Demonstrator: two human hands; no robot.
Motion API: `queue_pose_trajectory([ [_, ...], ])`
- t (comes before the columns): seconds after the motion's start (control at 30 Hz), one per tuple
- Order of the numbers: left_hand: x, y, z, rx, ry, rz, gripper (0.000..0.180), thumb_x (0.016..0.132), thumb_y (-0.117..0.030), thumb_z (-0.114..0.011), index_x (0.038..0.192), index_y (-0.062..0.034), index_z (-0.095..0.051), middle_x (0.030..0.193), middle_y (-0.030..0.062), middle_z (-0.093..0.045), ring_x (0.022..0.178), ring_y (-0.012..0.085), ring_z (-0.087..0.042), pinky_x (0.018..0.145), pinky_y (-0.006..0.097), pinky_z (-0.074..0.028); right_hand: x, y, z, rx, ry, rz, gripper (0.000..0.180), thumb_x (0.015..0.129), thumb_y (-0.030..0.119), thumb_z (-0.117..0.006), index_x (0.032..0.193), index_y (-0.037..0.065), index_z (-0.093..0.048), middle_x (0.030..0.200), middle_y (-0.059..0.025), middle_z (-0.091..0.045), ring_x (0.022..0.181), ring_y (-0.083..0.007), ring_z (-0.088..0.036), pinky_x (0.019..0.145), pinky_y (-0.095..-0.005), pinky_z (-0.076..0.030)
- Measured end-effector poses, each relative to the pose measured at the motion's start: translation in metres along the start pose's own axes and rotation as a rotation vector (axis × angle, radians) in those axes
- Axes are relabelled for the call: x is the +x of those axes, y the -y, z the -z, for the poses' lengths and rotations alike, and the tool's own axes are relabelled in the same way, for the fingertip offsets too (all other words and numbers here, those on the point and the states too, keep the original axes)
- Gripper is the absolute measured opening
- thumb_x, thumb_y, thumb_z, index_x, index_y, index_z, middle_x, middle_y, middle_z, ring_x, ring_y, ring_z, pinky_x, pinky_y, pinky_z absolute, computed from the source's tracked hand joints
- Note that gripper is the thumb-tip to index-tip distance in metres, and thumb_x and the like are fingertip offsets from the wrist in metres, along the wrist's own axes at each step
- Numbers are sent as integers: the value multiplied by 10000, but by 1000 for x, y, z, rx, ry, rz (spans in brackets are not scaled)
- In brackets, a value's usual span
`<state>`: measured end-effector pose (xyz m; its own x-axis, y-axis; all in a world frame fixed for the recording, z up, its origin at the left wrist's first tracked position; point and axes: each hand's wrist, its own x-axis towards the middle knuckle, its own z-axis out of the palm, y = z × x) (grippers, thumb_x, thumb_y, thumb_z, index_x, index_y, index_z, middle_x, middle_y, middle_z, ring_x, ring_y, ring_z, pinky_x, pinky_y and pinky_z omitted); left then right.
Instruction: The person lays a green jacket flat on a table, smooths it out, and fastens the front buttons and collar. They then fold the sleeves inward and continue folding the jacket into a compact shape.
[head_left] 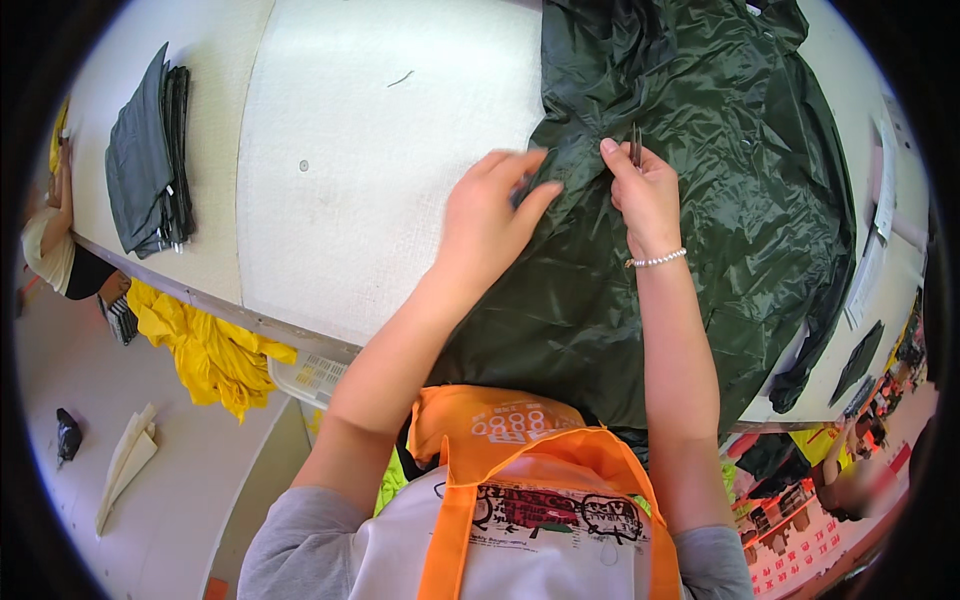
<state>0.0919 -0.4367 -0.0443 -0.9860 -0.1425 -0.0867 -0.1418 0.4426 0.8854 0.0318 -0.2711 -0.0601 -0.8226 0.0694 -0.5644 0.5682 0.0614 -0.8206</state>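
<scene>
A large dark green garment (740, 200) of shiny, crinkled fabric lies across the right side of the table and hangs toward me over its near edge. My right hand (645, 190), with a beaded bracelet on its wrist, is closed over the garment around small metal thread snips (636, 147), whose narrow blades point away from me. Its thumb lies on the cloth. Just to the left, my left hand (500, 205) hovers at the garment's left edge. Its thumb and fingers are apart, the fingertips smeared by motion, and nothing shows between them.
A folded stack of dark garments (150, 155) sits on the white table (350, 220) at the far left. A loose thread (400, 79) lies on the tabletop. Yellow cloth (205, 345) and a white plastic basket (308, 376) are below the near edge. Other people are at both sides.
</scene>
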Motion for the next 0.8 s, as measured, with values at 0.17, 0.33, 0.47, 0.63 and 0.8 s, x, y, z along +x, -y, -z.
queue_pose_trajectory([
  [0.17,34,5,-36,-77,-24,66,221,745,-91,-748,946,-13,-699,787,77,-662,639,144,-577,590,256,-476,-2,4,1,45,31,-35,200,857,191,-681,735,45,-618,624,97,-452,566,-11,-339,510,-200,-265],
  [0.33,41,11,-35,-167,36,186,111,767,-86,-717,842,-7,-696,720,98,-660,600,181,-603,573,273,-476,-4,4,-1,79,16,-76,213,857,197,-681,720,53,-604,612,104,-440,556,-8,-332,499,-204,-256],
  [0.47,36,2,-37,218,-108,-163,41,786,-67,-673,776,-35,-649,758,102,-648,639,254,-620,565,316,-478,1,1,-1,52,21,-35,211,853,189,-683,719,43,-609,615,100,-452,558,-8,-330,494,-206,-263],
  [0.63,29,2,-37,321,-251,-330,30,777,-56,-676,776,-68,-649,764,65,-643,641,251,-613,569,330,-486,0,6,-7,19,-6,-7,214,850,182,-685,733,16,-617,630,90,-483,564,-8,-348,497,-202,-280],
  [0.8,33,7,-33,281,-274,-490,57,761,-19,-686,786,-57,-652,770,68,-643,652,235,-622,576,309,-498,-1,5,-9,-51,-56,45,236,844,179,-688,712,-4,-614,607,89,-472,572,-7,-350,503,-198,-286],
])
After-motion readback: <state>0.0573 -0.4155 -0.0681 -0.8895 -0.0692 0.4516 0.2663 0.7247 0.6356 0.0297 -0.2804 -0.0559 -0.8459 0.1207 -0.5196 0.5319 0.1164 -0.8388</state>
